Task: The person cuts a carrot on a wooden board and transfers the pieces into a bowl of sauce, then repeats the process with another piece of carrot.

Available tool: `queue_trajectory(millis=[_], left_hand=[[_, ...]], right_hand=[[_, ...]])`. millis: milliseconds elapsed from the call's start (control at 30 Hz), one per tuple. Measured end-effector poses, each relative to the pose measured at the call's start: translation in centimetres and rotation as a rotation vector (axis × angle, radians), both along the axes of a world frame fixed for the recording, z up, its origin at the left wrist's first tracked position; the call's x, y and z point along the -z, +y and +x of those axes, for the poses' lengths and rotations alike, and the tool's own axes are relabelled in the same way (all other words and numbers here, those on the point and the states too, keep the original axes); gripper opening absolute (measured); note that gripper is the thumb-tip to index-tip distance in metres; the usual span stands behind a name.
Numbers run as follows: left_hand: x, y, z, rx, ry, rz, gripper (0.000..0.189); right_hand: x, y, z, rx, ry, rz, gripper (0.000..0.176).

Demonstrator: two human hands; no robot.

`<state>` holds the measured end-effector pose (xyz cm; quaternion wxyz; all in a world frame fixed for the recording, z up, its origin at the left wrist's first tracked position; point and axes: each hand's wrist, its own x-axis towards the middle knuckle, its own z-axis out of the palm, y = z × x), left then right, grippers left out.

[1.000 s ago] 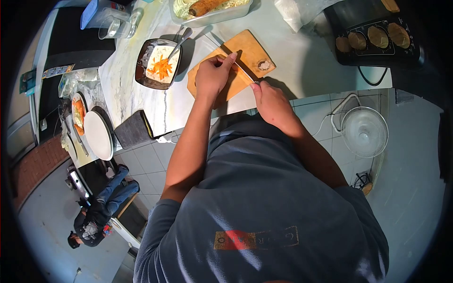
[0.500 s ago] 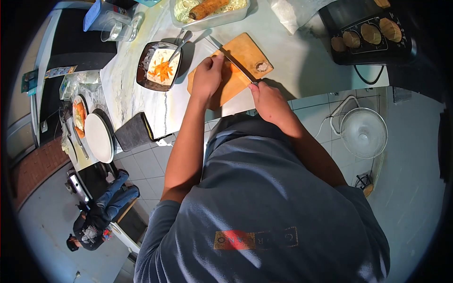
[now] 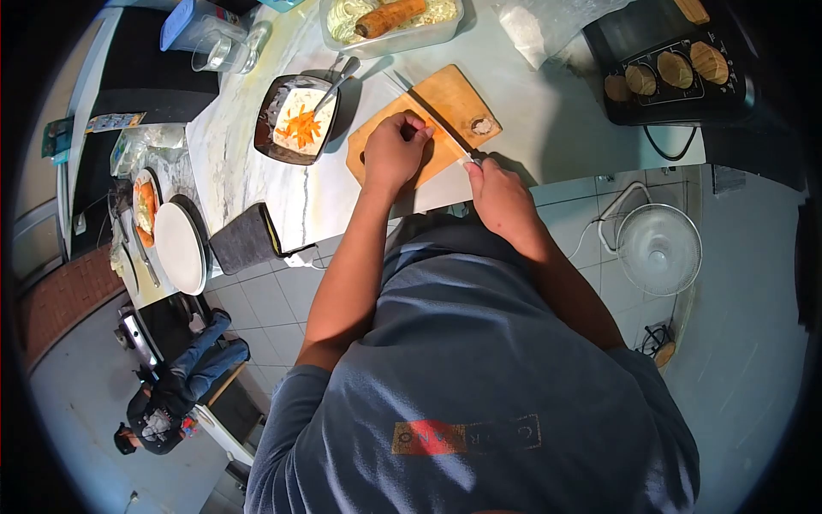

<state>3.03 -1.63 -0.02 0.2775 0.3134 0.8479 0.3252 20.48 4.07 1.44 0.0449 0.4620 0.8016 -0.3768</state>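
My right hand (image 3: 497,190) is closed on the handle of a knife (image 3: 445,135), whose blade lies slantwise across the wooden cutting board (image 3: 458,96). Left of the blade, my left hand (image 3: 396,154) is over the board with its fingers curled together near a bit of orange food; what they pinch is too small to tell. A dark square bowl (image 3: 267,141) with white creamy food, orange strips (image 3: 300,127) on top and a spoon (image 3: 338,79) stands left of the board. A small pale round piece (image 3: 482,126) sits at the board's right corner.
Behind the board is a plastic container (image 3: 394,43) with a carrot (image 3: 390,17) and shredded food. A black appliance (image 3: 676,77) is at the right, beside a plastic bag (image 3: 524,32). White plates (image 3: 180,248) stand at the left. A person (image 3: 163,403) sits at the lower left.
My left hand has shifted right, toward the blade, and its fingers have curled more. My right hand still holds the knife. The whole view has moved slightly.
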Motion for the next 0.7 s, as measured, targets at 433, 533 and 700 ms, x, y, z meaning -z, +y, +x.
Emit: queue_trajectory(millis=[433, 533, 700], left_hand=[[0.4, -0.1, -1.0, -0.081, -0.149, 0.002, 0.033], [0.7, 0.0, -1.3, -0.106, -0.219, 0.045, 0.041], [0.3, 0.2, -1.0, -0.195, -0.311, 0.021, 0.048]], right_hand=[[-0.2, 0.1, -0.4, 0.017, 0.088, -0.039, 0.044], [-0.3, 0.1, -0.8, 0.011, 0.089, -0.050, 0.044], [0.1, 0.1, -0.8, -0.020, 0.084, -0.042, 0.045]])
